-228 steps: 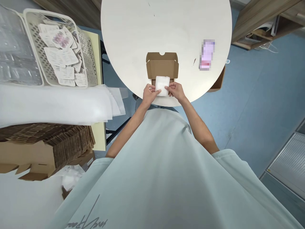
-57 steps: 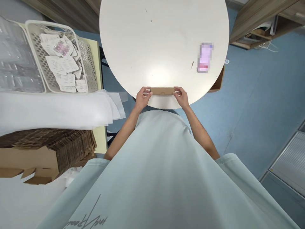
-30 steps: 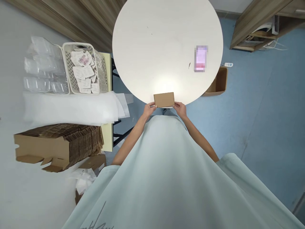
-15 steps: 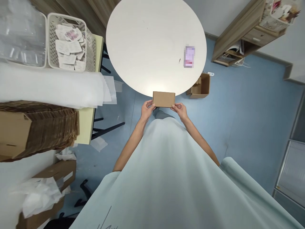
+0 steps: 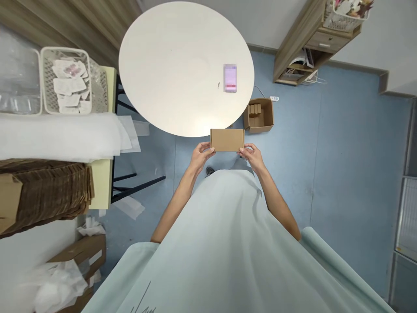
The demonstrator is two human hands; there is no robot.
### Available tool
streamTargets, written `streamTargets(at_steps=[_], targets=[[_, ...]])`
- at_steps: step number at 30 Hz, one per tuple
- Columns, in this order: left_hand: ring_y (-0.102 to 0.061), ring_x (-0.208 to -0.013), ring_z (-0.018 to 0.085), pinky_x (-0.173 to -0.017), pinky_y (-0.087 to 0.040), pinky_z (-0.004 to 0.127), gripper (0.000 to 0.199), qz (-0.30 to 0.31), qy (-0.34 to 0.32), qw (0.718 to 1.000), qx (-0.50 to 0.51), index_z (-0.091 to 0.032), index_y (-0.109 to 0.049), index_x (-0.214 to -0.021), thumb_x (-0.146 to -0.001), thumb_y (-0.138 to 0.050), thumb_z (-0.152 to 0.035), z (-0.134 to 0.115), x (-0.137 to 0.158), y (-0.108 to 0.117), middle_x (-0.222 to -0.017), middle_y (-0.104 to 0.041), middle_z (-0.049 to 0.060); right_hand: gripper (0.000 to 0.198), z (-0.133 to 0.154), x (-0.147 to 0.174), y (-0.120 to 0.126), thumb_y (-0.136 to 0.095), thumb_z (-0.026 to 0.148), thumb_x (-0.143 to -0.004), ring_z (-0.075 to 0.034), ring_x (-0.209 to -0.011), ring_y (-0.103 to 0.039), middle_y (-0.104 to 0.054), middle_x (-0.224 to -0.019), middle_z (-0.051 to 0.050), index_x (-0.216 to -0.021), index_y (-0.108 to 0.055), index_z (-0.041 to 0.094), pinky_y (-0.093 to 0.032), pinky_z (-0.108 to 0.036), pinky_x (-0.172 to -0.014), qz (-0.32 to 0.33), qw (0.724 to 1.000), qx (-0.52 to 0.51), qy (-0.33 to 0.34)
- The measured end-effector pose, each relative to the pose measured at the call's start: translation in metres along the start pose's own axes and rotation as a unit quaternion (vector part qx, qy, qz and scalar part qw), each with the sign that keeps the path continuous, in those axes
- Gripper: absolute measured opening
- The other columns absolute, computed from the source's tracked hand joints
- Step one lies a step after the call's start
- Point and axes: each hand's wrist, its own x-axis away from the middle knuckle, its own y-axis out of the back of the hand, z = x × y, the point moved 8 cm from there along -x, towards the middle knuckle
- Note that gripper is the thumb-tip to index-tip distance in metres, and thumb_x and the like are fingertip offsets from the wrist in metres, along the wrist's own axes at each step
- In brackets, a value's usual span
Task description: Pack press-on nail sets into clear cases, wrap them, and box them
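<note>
A small closed brown cardboard box (image 5: pixel 227 140) is held level in front of me, between both hands, near the front edge of the round white table (image 5: pixel 182 56). My left hand (image 5: pixel 200 156) grips its left end, thumb on the near corner and fingers round the side. My right hand (image 5: pixel 253 155) holds the right end the same way. Ahead and to the right on the floor stands an open cardboard carton (image 5: pixel 266 115) with several small brown boxes inside. The underside of the held box is hidden.
A blurred-out purple rectangle (image 5: pixel 230 78) lies on the table. On the left side table are a white basket of paper packets (image 5: pixel 70 82), white foam sheets (image 5: pixel 58 135) and stacked flat cardboard (image 5: pixel 52 191). A wooden cabinet (image 5: pixel 293 43) stands at the far right.
My view has shifted rightward, so the table and carton appear further left. The box, still in both hands, is now nearer the carton, and more of the carton's inside shows.
</note>
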Motion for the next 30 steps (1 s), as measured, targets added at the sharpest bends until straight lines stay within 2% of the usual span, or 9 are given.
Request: streamTargets(at_steps=[6, 11, 16, 20, 25, 30], targets=[[-0.076, -0.14, 0.029, -0.127, -0.062, 0.055, 0.056, 0.029, 0.025, 0.999, -0.024, -0.026, -0.07, -0.119, -0.076, -0.102, -0.042, 0.015, -0.032, -0.104, -0.148, -0.077, 0.012, 0.084, 0.034, -0.026, 0.093, -0.114, 0.075, -0.046, -0.022, -0.093, -0.086, -0.084, -0.096, 0.001, -0.098, -0.066, 0.03, -0.072, -0.049, -0.112, -0.03, 1.0, 0.002, 0.0], [-0.079, -0.137, 0.029, -0.129, -0.062, 0.057, 0.057, 0.032, 0.071, 0.997, -0.024, -0.025, -0.072, -0.118, -0.075, -0.105, -0.04, 0.035, -0.061, -0.194, -0.141, -0.081, 0.012, 0.082, 0.067, -0.052, 0.18, -0.112, 0.077, -0.049, -0.021, -0.093, -0.086, -0.083, -0.1, 0.001, -0.098, -0.065, 0.03, -0.072, -0.045, -0.11, -0.015, 0.999, -0.002, -0.038], [-0.082, -0.127, 0.026, -0.126, -0.064, 0.056, 0.052, 0.024, 0.098, 0.994, -0.036, -0.024, -0.072, -0.118, -0.078, -0.103, -0.033, 0.048, -0.088, -0.261, -0.132, -0.083, 0.011, 0.08, 0.096, -0.081, 0.249, -0.111, 0.076, -0.054, -0.02, -0.09, -0.086, -0.083, -0.096, 0.002, -0.099, -0.066, 0.029, -0.071, -0.039, -0.101, 0.003, 0.997, 0.021, -0.077], [-0.082, -0.126, 0.026, -0.125, -0.063, 0.054, 0.048, 0.019, 0.098, 0.993, -0.056, -0.024, -0.072, -0.121, -0.081, -0.098, -0.033, 0.048, -0.11, -0.293, -0.131, -0.083, 0.012, 0.079, 0.109, -0.109, 0.277, -0.113, 0.068, -0.058, -0.021, -0.091, -0.087, -0.087, -0.105, -0.002, -0.113, -0.072, 0.028, -0.071, -0.041, -0.101, 0.001, 0.995, 0.015, -0.096], [-0.08, -0.132, 0.03, -0.122, -0.064, 0.058, 0.047, 0.026, 0.1, 0.988, -0.118, -0.025, -0.074, -0.123, -0.085, -0.093, -0.044, 0.049, -0.152, -0.314, -0.131, -0.083, 0.013, 0.074, 0.121, -0.145, 0.284, -0.113, 0.07, -0.06, -0.021, -0.09, -0.086, -0.087, -0.111, -0.005, -0.108, -0.077, 0.025, -0.073, -0.041, -0.102, -0.006, 0.995, 0.019, -0.098], [-0.081, -0.124, 0.032, -0.119, -0.063, 0.06, 0.038, 0.03, 0.152, 0.972, -0.174, -0.024, -0.078, -0.113, -0.081, -0.092, -0.04, 0.059, -0.208, -0.345, -0.112, -0.084, 0.01, 0.079, 0.147, -0.172, 0.296, -0.111, 0.076, -0.056, -0.02, -0.087, -0.084, -0.085, -0.113, -0.005, -0.106, -0.073, 0.026, -0.073, -0.042, -0.098, -0.059, 0.993, 0.061, -0.084]])
